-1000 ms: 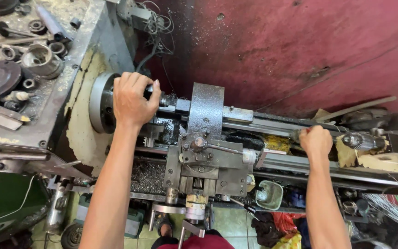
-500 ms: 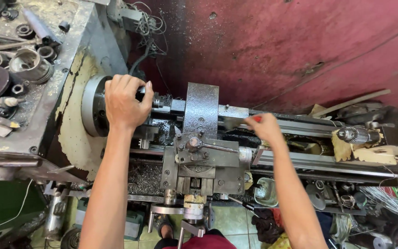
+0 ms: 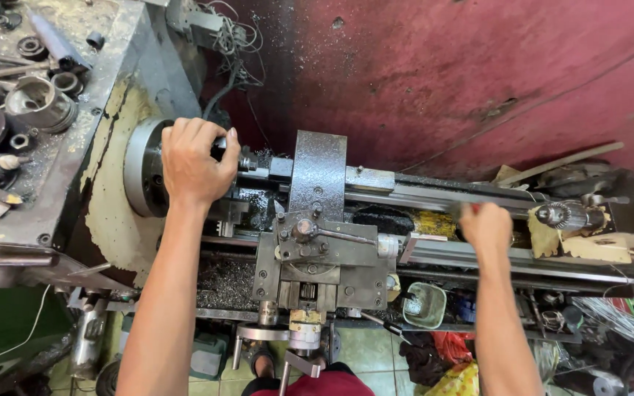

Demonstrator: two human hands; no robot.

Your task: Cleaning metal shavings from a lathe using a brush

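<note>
Since half a second ago the right hand (image 3: 486,226) has slid back rightward along the bed (image 3: 478,253), away from the carriage (image 3: 317,249); it is blurred, fist closed, on what I cannot tell. Left hand (image 3: 196,161) wraps the chuck (image 3: 141,169) at the lathe's left end, fingers curled over its rim. Workpiece (image 3: 247,160) runs left-right, just beside the left fingertips.

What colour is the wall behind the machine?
Dark red wall, scuffed and stained; the head view shows it.
</note>
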